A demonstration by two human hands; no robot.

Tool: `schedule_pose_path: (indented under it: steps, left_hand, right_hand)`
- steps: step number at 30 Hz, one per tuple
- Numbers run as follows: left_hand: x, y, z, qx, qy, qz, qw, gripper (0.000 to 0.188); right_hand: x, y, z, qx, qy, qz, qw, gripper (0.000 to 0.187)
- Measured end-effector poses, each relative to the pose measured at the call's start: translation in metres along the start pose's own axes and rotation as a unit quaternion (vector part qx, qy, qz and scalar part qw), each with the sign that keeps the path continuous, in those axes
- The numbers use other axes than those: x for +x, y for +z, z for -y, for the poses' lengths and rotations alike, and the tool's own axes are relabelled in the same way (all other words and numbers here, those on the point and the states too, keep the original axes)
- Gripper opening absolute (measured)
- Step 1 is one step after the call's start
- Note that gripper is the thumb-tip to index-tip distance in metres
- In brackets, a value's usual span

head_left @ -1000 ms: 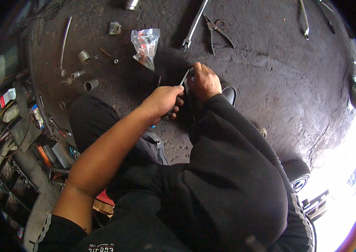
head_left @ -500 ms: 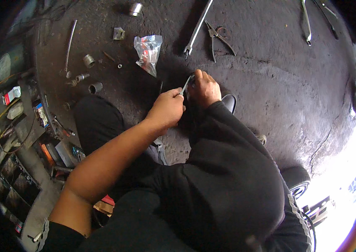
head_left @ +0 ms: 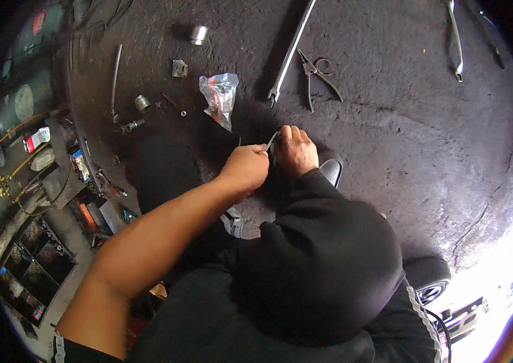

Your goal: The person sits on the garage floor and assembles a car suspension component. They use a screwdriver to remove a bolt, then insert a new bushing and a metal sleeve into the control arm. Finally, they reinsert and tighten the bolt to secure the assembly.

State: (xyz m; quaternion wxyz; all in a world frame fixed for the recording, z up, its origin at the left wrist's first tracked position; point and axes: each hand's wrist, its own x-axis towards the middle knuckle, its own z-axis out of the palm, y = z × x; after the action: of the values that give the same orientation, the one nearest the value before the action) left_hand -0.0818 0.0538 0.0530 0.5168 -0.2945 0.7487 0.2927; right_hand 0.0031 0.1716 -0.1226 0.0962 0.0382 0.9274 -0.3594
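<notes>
My left hand point(head_left: 245, 168), its forearm bare, is closed around a thin, flat grey metal tool point(head_left: 272, 140) whose exact kind I cannot make out. The tool's far end meets the fingers of my right hand point(head_left: 296, 152). Those fingers are curled round a small dark part, mostly hidden under them and in shadow. Just beyond my hands lie a clear plastic bag point(head_left: 220, 97) with something red and white inside, a long wrench point(head_left: 291, 53) and open pliers point(head_left: 313, 74) beside a thin ring point(head_left: 324, 66).
A metal cylinder point(head_left: 198, 35), a small clear packet point(head_left: 179, 68), a grey tube point(head_left: 117, 78) and a socket-like piece point(head_left: 142, 103) lie at the far left. Another wrench point(head_left: 456, 48) is far right. A compartmented tray point(head_left: 57, 283) stands left; a wheel point(head_left: 428, 278) is lower right.
The whole scene sits lower in the picture and slightly to the right, as the view has shifted. Both hands keep hold, and the tool still touches the part at my right fingers.
</notes>
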Motion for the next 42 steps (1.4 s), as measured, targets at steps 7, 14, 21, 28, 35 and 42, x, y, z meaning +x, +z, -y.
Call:
schedule_pose_path:
  steps: [7, 14, 21, 28, 35, 42]
  left_hand:
    - [0.031, -0.002, 0.018, 0.056, 0.088, 0.036, 0.994, 0.039]
    - [0.047, -0.008, 0.012, -0.007, -0.012, 0.087, 0.996, 0.027]
    - [0.019, -0.018, -0.021, -0.009, -0.088, 0.11, 0.99, 0.049]
    - [0.016, -0.022, -0.019, -0.003, -0.068, 0.096, 0.993, 0.033]
    - [0.026, -0.028, -0.008, -0.017, -0.059, 0.12, 0.991, 0.018]
    - [0.027, -0.026, -0.002, 0.001, -0.047, 0.137, 0.989, 0.053]
  right_hand:
    - [0.002, -0.004, 0.0, 0.015, -0.01, -0.017, 1.0, 0.026]
    - [0.0, -0.001, -0.001, 0.027, 0.007, -0.029, 0.999, 0.033]
    - [-0.02, -0.003, 0.001, 0.108, 0.098, -0.054, 0.988, 0.041]
    - [-0.02, -0.002, -0.001, -0.026, 0.054, -0.102, 0.993, 0.037]
    - [-0.023, -0.008, -0.004, 0.139, 0.179, -0.097, 0.969, 0.033]
    - [-0.012, -0.02, -0.008, 0.136, 0.205, -0.076, 0.966, 0.028]
